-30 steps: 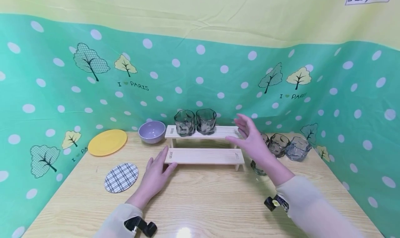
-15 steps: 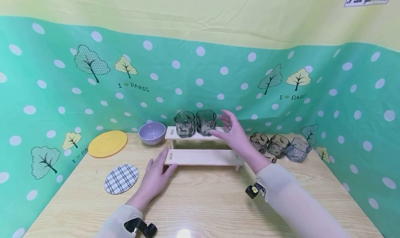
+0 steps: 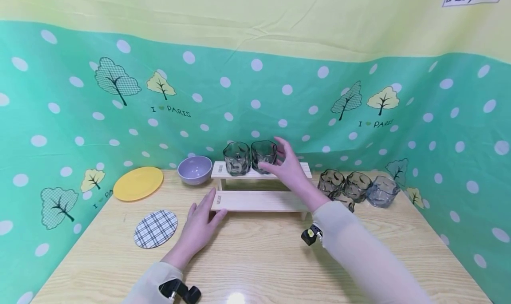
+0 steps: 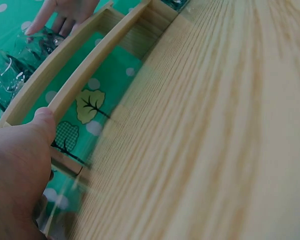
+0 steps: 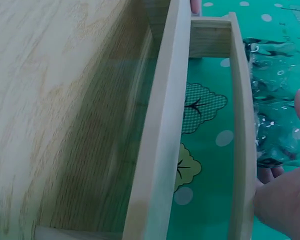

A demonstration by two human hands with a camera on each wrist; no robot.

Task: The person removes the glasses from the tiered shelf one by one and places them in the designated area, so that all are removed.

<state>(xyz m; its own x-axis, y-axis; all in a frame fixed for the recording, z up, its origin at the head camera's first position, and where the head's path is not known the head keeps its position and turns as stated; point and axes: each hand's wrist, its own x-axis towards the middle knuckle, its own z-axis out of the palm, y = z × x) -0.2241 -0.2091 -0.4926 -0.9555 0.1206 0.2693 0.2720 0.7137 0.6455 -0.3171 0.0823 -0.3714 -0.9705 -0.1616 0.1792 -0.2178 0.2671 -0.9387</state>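
A wooden shelf [image 3: 257, 201] stands near the back edge of the tabletop [image 3: 255, 257]. The left hand [image 3: 201, 223] lies relaxed at its left end, perhaps steadying it. The right hand [image 3: 291, 170] is half around the right glass [image 3: 262, 154] on its upper board [image 3: 219, 169]; if it grips, I cannot tell. The bowl [image 3: 194, 180] and this glass look empty.

The pale wooden two-tier shelf [image 3: 259, 201] stands upright, its boards running from 9 to 3 o'clock, the higher one toward 12; the left hand [image 3: 199, 222] rests against its 9 o'clock end. On the higher board, the left tumbler [image 3: 237, 159] and right tumbler [image 3: 261, 151], smoky-grey and wavy-sided, stand mouth up, just beside each other. The right hand [image 3: 289, 170] spreads around the latter's 3 o'clock side, contact unclear.
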